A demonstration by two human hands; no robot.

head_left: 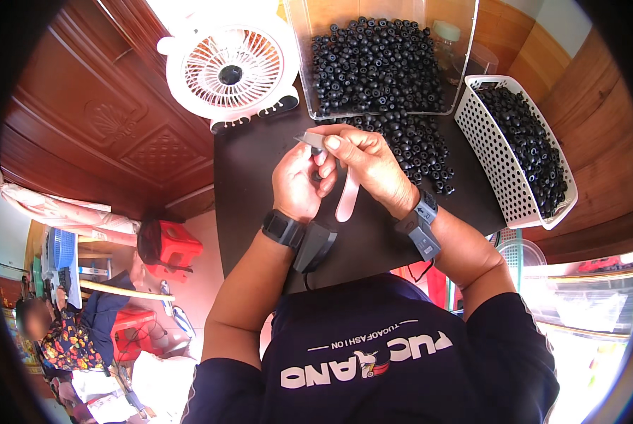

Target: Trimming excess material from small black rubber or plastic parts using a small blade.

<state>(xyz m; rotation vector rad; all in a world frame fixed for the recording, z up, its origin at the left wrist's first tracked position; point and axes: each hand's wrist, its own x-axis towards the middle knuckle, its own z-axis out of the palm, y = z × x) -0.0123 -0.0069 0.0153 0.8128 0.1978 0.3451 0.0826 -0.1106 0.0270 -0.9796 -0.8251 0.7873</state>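
Note:
Over the near part of the dark table, both of my hands meet. My right hand (369, 162) is closed around a small blade-like tool with a grey metal end (312, 139) and a flat pink handle (347, 198) hanging below the palm. My left hand (299, 180) has its fingers curled just under the metal end, pinching a small black piece (316, 151), mostly hidden by the fingers. Just beyond my right hand lies a loose heap of small black ring-shaped pieces (419, 148) with holes in them.
Behind the heap, a clear plastic bin (302, 63) lies filled with similar black pieces. A white perforated basket (482, 141) of them stands at the right. A white fan (232, 74) is at the back left. Far left, another person (76, 339) sits near red stools (179, 244).

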